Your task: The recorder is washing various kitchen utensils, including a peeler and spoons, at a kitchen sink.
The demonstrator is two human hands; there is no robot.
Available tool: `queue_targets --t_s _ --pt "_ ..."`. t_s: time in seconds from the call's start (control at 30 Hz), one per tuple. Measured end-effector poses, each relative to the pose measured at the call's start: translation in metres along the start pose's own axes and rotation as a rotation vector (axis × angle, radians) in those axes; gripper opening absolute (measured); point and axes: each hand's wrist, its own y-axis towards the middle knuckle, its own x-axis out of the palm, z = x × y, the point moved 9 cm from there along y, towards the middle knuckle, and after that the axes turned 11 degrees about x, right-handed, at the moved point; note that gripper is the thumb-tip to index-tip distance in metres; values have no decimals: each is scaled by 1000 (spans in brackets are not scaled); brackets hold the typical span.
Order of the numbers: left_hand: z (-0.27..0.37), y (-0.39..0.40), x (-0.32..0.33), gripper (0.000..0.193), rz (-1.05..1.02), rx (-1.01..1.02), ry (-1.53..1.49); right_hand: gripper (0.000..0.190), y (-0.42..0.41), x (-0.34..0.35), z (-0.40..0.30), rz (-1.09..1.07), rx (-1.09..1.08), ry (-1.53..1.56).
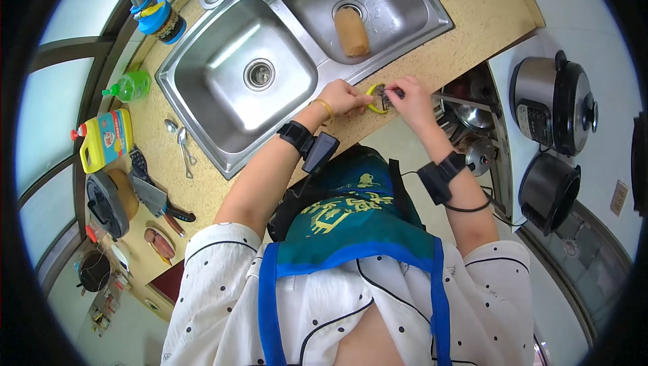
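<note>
My left hand [344, 99] grips the edge of a small yellow-rimmed item [375, 105] at the counter's front edge. A dark, patterned part fills its middle, and its kind is unclear. My right hand [411, 99] pinches the dark part [396, 94] from the other side with thumb and fingers. Behind the hands, a peeled, tan cylindrical piece of food [352, 33], perhaps a root vegetable, lies in the right sink basin [400, 6], partly over its drain. The left basin [212, 87] holds nothing but its drain fitting.
Spoons [183, 146], a green bottle [132, 86], a yellow jug [107, 138], a cleaver [149, 191] and a plate of meat [159, 245] stand or lie along the left counter. At right are a pressure cooker [549, 105], a black pot [549, 189] and an open drawer of cookware [473, 113].
</note>
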Motion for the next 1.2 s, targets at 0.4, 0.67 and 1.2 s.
queue_targets --t_s 0.4,0.67,1.2 --pt "-4 4 0 38 66 77 -29 6 -6 17 -15 63 -91 -87" --pt "-9 2 -2 39 98 41 40 6 -13 28 -7 -68 -89 -150" --pt "12 -38 -22 39 283 199 -92 14 3 -59 22 137 287 475"
